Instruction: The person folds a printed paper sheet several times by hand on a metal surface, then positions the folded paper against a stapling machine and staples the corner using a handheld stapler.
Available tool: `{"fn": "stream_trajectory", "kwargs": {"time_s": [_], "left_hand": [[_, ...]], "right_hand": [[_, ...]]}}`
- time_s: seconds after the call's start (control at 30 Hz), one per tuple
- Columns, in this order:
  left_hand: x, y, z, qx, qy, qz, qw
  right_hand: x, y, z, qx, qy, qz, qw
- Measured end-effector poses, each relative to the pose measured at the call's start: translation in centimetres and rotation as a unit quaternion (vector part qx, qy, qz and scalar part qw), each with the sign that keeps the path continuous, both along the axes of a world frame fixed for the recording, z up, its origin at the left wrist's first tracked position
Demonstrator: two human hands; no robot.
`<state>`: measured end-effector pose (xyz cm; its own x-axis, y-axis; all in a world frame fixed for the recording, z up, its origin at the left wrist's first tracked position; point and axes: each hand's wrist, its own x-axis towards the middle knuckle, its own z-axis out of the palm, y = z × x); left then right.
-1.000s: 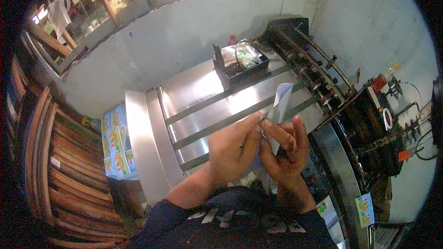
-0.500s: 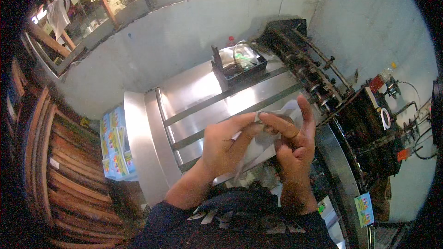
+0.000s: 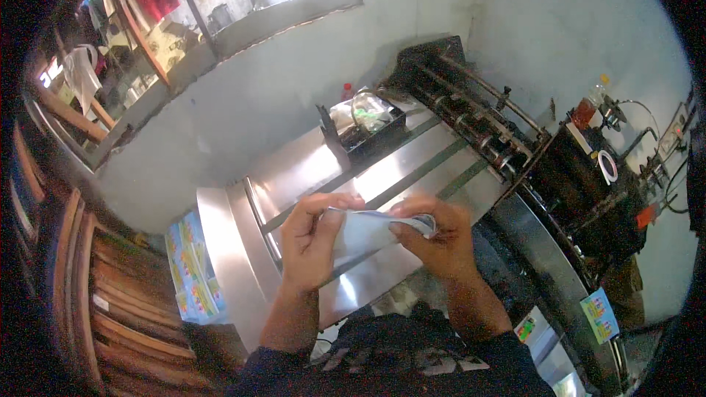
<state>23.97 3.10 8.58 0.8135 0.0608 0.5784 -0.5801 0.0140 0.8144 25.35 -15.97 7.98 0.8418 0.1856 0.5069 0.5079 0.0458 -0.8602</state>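
Between my hands is a pale bluish-white sheet or thin stack of paper (image 3: 365,234), bent and curled over at its right end. My left hand (image 3: 310,239) pinches its left end, the thumb pressed on the near face. At the curled right end, my right hand (image 3: 441,239) grips with the thumb in front and the fingers wrapped behind. Both hands are above the near part of a shiny metal machine table (image 3: 294,158) crossed by dark belts. How many sheets I hold I cannot tell.
A dark tray (image 3: 375,132) of odds and ends stands on the metal table. Rollers and rods (image 3: 471,117) of the machine run along the right. Stacked printed sheets (image 3: 195,268) sit at the left, beside wooden frames (image 3: 132,301). A printed sheet (image 3: 599,316) hangs at lower right.
My hands have turned and moved slightly apart, so the paper's pale face now shows between them. My right fingers, raised before, have closed around the paper's end. The view has shifted.
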Motion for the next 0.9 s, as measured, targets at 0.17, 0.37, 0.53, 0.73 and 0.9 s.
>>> {"fn": "stream_trajectory", "kwargs": {"time_s": [0.17,0.37,0.53,0.73,0.9], "left_hand": [[-0.6,-0.2,-0.7,-0.071,-0.007,0.012,0.997],[0.1,0.7,-1.5,-0.062,-0.102,-0.023,0.993],[0.4,0.6,-2.2,-0.068,-0.179,-0.002,0.982],[0.1,-0.1,-1.9,-0.097,-0.168,-0.002,0.981],[0.0,-0.1,-0.7,-0.139,-0.104,0.091,0.981]], "right_hand": [[-0.7,-0.1,1.1,-0.034,-0.066,-0.017,0.997],[-1.4,-0.2,1.5,-0.055,-0.193,-0.019,0.98],[-2.1,-0.6,2.3,-0.062,-0.212,0.005,0.975],[-1.8,-0.8,1.8,-0.043,-0.227,0.014,0.973],[-1.5,0.3,0.0,-0.104,-0.12,-0.023,0.987]]}}
